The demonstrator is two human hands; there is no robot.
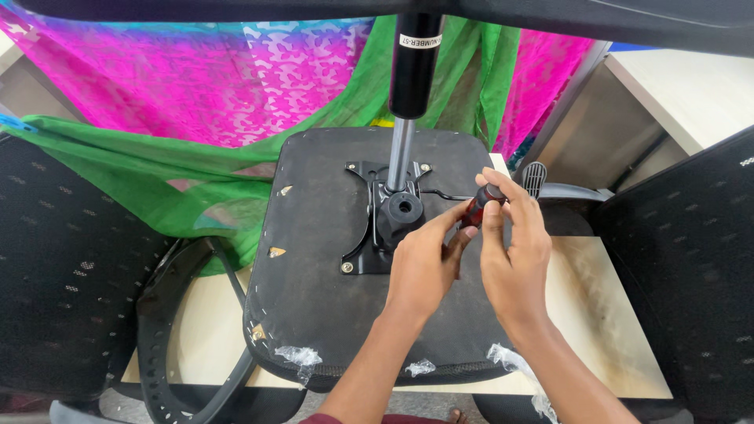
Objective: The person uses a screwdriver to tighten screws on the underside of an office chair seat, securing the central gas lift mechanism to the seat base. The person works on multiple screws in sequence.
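Over upturned seat (330, 267) | both hands (471, 251) gripping, seemingly, a screwdriver (481, 206)

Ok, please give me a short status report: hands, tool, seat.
Both hands, left hand and right hand, grip a red-and-black screwdriver. Tip hidden, near black mounting plate on upturned chair seat. Gas cylinder stands close behind.

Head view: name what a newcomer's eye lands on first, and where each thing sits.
An upturned black chair seat fills the centre, its metal mechanism plate bolted on. Just right of the plate, the left hand and right hand meet on a red-and-black screwdriver. Behind them hang bright pink and green cloths.
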